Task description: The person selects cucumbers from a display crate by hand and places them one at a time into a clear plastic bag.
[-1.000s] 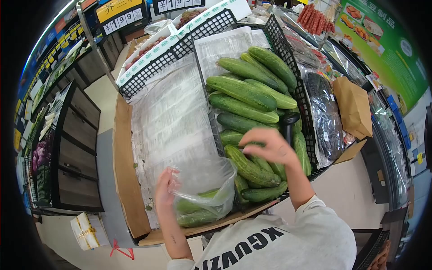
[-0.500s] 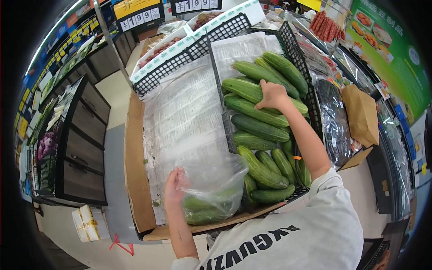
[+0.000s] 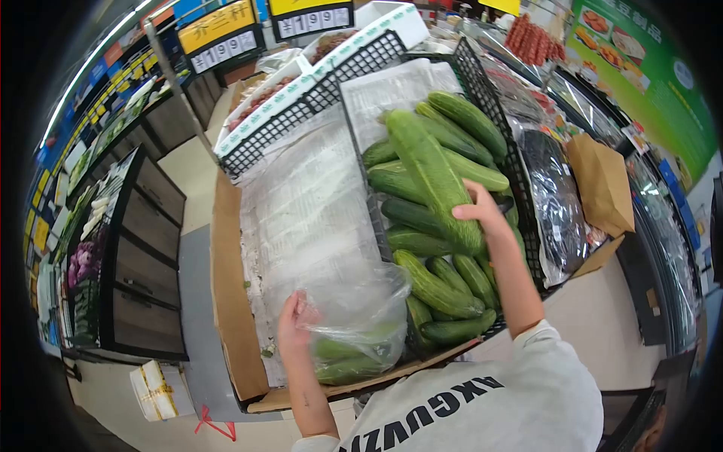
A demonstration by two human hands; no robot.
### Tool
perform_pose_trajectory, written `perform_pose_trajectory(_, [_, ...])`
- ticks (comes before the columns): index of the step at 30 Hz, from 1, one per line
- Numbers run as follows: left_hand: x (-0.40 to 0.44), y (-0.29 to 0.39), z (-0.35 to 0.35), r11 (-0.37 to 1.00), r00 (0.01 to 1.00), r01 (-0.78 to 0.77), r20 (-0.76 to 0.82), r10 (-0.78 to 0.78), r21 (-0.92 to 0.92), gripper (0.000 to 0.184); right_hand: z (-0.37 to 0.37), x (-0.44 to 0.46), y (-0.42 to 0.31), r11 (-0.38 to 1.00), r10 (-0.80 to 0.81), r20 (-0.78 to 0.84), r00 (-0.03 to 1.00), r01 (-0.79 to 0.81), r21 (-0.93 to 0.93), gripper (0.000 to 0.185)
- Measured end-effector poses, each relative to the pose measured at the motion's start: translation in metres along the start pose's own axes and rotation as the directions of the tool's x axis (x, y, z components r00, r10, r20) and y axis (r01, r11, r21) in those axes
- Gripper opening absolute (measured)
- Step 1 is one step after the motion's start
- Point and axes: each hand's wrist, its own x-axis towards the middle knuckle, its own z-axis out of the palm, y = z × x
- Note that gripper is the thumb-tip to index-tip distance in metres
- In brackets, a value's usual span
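My right hand (image 3: pixel 486 213) grips a large green cucumber (image 3: pixel 429 166) near its lower end, tilted up over the other cucumbers (image 3: pixel 440 286) in the black crate. My left hand (image 3: pixel 297 322) is closed on the edge of a clear plastic bag (image 3: pixel 354 294). Several green cucumbers show through the lower part of that bag, which rests on the paper-lined left side of the display. The fingers of my right hand are partly hidden behind the cucumber.
Paper (image 3: pixel 309 188) lines the left section, edged by a cardboard strip (image 3: pixel 230 279). Black mesh (image 3: pixel 324 79) and a white foam box (image 3: pixel 376 30) stand behind. Dark plastic-wrapped goods (image 3: pixel 550 196) and a brown paper bag (image 3: pixel 602 184) are at the right.
My right hand has lifted a cucumber from the pile and drawn it back toward me, its far end raised. My left hand stays at the bag. The view has shifted slightly.
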Motion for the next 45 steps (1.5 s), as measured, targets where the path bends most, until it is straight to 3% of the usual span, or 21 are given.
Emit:
perform_pose_trajectory(2, [-0.001,0.002,0.003,1.000,1.000,-0.020,-0.007,0.020,-0.005,0.028,0.011,-0.020,0.029,0.863,0.005,0.132,0.991,-0.071,0.500,0.073])
perform_pose_trajectory(3, [-0.001,0.003,0.004,1.000,1.000,0.005,0.001,-0.005,-0.006,0.028,0.020,-0.024,0.038,0.824,-0.083,0.227,0.970,-0.062,0.563,0.081])
perform_pose_trajectory(5, [-0.004,0.003,0.005,0.998,0.999,-0.049,0.002,0.050,-0.041,0.027,0.039,-0.036,0.039,0.778,-0.090,0.185,0.979,-0.047,0.627,0.085])
perform_pose_trajectory(7, [-0.006,0.006,-0.003,0.998,0.994,-0.030,0.107,0.036,-0.055,0.026,0.043,-0.039,0.050,0.460,-0.400,0.336,0.853,-0.130,0.878,0.087])
perform_pose_trajectory(9, [-0.005,0.007,-0.006,0.997,0.975,-0.014,0.218,0.031,-0.082,0.026,0.046,-0.041,0.053,0.391,-0.474,0.312,0.823,-0.120,0.912,0.084])
perform_pose_trajectory(12, [-0.005,0.010,0.010,0.994,0.986,-0.047,0.154,0.062,-0.097,0.028,0.041,-0.047,0.056,0.290,-0.558,0.250,0.791,-0.096,0.952,0.079])
perform_pose_trajectory(14, [-0.006,0.010,0.037,0.986,0.898,-0.146,-0.430,0.095,-0.086,0.029,0.039,-0.052,0.058,0.220,-0.555,0.194,0.809,-0.082,0.972,0.078])
perform_pose_trajectory(15, [-0.008,0.010,0.032,0.988,0.901,-0.129,-0.425,0.081,-0.086,0.029,0.039,-0.055,0.060,0.222,-0.551,0.182,0.815,-0.067,0.973,0.078])
perform_pose_trajectory(17, [-0.009,0.012,0.019,0.984,0.995,-0.095,-0.043,0.089,-0.152,0.029,0.036,-0.060,0.060,0.289,-0.481,0.073,0.874,0.080,0.954,0.087])
perform_pose_trajectory(19, [-0.009,0.016,0.025,0.952,0.998,-0.050,-0.058,0.034,-0.303,0.030,0.032,-0.061,0.046,0.337,-0.494,0.060,0.868,0.128,0.933,0.083])
perform_pose_trajectory(21, [-0.003,0.013,0.021,0.893,0.996,-0.025,-0.092,-0.018,-0.449,0.032,0.035,-0.066,0.030,0.799,-0.250,-0.251,0.935,0.346,0.492,0.079])
perform_pose_trajectory(23, [0.000,0.015,0.009,0.985,0.951,-0.024,0.301,0.075,-0.171,0.035,0.037,-0.064,0.036,0.851,-0.279,-0.359,0.890,0.403,0.337,0.069])
perform_pose_trajectory(25, [-0.008,0.011,0.007,0.981,0.984,-0.010,0.172,0.043,-0.192,0.035,0.052,-0.063,0.038,0.891,-0.276,-0.607,0.745,0.435,0.129,0.062])
perform_pose_trajectory(26, [-0.012,0.011,0.009,0.974,0.999,-0.002,0.051,0.014,-0.226,0.036,0.054,-0.064,0.038,0.888,-0.238,-0.581,0.779,0.417,0.196,0.060])
perform_pose_trajectory(31, [-0.017,0.003,0.010,0.990,0.862,-0.086,0.489,0.130,-0.112,0.037,0.076,-0.054,0.031,0.676,-0.265,-0.241,0.934,0.358,0.644,0.062])
perform_pose_trajectory(36, [-0.022,0.005,0.012,0.984,0.849,-0.153,0.497,0.179,-0.094,0.036,0.115,-0.055,0.018,0.624,-0.233,-0.131,0.964,0.252,0.739,0.067])
perform_pose_trajectory(39, [-0.017,0.009,0.014,0.980,0.799,-0.154,0.568,0.197,-0.124,0.035,0.124,-0.057,0.026,0.730,-0.245,-0.042,0.969,0.213,0.650,0.067])
perform_pose_trajectory(41, [-0.015,0.010,0.018,0.972,0.762,-0.186,0.603,0.234,-0.143,0.036,0.126,-0.063,0.040,0.913,-0.068,0.082,0.994,0.029,0.407,0.067])
perform_pose_trajectory(42, [-0.015,0.009,0.018,0.972,0.760,-0.188,0.606,0.236,-0.144,0.036,0.124,-0.063,0.043,0.914,-0.071,0.083,0.994,0.032,0.405,0.067])
perform_pose_trajectory(44, [-0.016,0.008,0.020,0.951,0.826,-0.196,0.481,0.292,-0.240,0.037,0.126,-0.064,0.037,0.981,0.068,0.371,0.926,-0.130,0.144,0.066])
perform_pose_trajectory(45, [-0.019,0.009,0.025,0.952,0.825,-0.193,0.485,0.289,-0.239,0.037,0.125,-0.065,0.042,0.981,0.066,0.367,0.928,-0.127,0.144,0.066])
